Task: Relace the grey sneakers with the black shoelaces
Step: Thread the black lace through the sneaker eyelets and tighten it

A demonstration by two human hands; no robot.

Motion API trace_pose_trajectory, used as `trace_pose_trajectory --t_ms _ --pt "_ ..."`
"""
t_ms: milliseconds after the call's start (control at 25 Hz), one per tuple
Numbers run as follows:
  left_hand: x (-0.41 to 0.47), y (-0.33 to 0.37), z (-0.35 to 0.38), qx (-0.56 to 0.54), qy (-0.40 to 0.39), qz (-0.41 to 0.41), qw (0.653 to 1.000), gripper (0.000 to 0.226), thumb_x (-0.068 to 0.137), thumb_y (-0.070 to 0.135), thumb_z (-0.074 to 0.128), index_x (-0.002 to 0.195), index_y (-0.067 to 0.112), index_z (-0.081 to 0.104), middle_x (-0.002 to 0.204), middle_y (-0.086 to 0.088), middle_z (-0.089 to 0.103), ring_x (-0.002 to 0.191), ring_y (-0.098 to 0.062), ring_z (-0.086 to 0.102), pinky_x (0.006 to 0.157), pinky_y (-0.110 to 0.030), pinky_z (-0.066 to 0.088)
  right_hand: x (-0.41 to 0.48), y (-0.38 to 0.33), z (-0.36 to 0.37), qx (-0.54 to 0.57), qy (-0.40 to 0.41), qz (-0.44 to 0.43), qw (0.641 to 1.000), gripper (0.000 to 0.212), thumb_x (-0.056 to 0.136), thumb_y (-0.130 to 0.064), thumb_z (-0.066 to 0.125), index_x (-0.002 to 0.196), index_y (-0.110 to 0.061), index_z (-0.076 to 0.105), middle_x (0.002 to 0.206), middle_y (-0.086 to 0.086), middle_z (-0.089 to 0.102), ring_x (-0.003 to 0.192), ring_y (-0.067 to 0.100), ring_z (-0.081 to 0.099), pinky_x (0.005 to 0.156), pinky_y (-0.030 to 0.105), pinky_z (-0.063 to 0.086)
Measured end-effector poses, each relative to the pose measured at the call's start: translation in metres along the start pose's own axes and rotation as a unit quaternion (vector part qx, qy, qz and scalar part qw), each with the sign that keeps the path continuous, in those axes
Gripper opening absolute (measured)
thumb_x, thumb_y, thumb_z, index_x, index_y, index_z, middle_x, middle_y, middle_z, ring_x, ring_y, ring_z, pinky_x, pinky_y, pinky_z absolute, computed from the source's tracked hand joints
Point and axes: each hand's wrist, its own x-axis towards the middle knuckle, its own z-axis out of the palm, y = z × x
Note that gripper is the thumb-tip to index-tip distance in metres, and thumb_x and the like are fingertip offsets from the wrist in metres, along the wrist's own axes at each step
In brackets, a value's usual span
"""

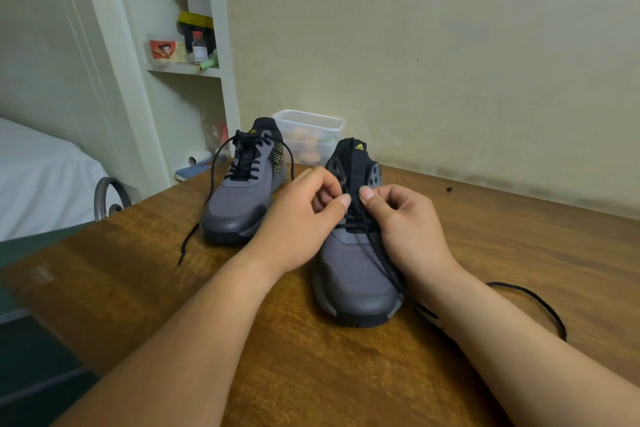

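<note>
Two grey sneakers stand toes toward me on a wooden table (519, 253). The far-left sneaker (239, 204) is laced, its black lace ends hanging loose down onto the table. The near sneaker (356, 274) is laced only in its lower eyelets with a black shoelace (384, 263). My left hand (301, 218) has curled fingers at the sneaker's left eyelets and pinches the lace there. My right hand (405, 222) pinches the lace at the tongue's right side. One loose lace end (540, 302) curves across the table behind my right forearm.
A clear plastic tub (311, 132) with orange and pale items stands against the wall behind the sneakers. A small black bit (449, 189) lies at the right rear of the table. A shelf alcove (187, 69) and a bed (41, 177) are to the left.
</note>
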Motion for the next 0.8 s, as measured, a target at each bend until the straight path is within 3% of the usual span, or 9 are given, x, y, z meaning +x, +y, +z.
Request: trace_pose_trajectory --t_ms 120,360,480,800 --pt "0.0033 0.0044 0.0043 -0.017 0.001 0.018 1.0 0.007 0.1 0.014 0.069 0.095 0.014 0.064 0.09 -0.002 0.06 0.076 -0.01 0.052 0.071 -0.019 0.046 0.001 0.0005 -0.0008 -0.006 0.0 -0.009 1.0 0.029 0.099 -0.037 0.071 0.081 -0.014 0.071 0.083 0.011 0.074 0.075 0.018 0.067 0.079 0.044 0.057" --pt "0.0047 0.0014 0.0008 -0.099 0.006 -0.057 0.993 0.011 0.105 0.026 0.064 0.098 0.019 0.066 0.083 0.01 0.063 0.077 0.001 0.057 0.075 -0.018 0.049 0.0051 0.0001 -0.0085 0.001 -0.034 -0.007 0.999 0.029 0.098 -0.042 0.071 0.087 -0.015 0.073 0.089 0.01 0.077 0.091 0.034 0.074 0.09 0.059 0.058" --pt "0.0007 0.0042 -0.0003 -0.073 -0.008 -0.052 0.996 0.009 0.101 0.026 0.07 0.099 0.018 0.067 0.086 0.005 0.063 0.074 -0.001 0.054 0.073 -0.018 0.051 0.0039 -0.001 -0.0074 -0.008 -0.031 -0.011 0.999 0.026 0.1 -0.037 0.07 0.088 -0.014 0.074 0.088 0.009 0.078 0.091 0.032 0.074 0.091 0.058 0.058" --pt "0.0021 0.0032 -0.0023 -0.052 -0.002 -0.047 0.998 0.006 0.102 0.022 0.068 0.097 0.024 0.071 0.085 0.012 0.066 0.074 0.002 0.057 0.073 -0.014 0.047 0.0029 -0.0006 -0.0053 0.0 -0.025 -0.01 1.0 0.028 0.102 -0.035 0.067 0.088 -0.012 0.073 0.088 0.011 0.076 0.091 0.035 0.072 0.09 0.056 0.058"
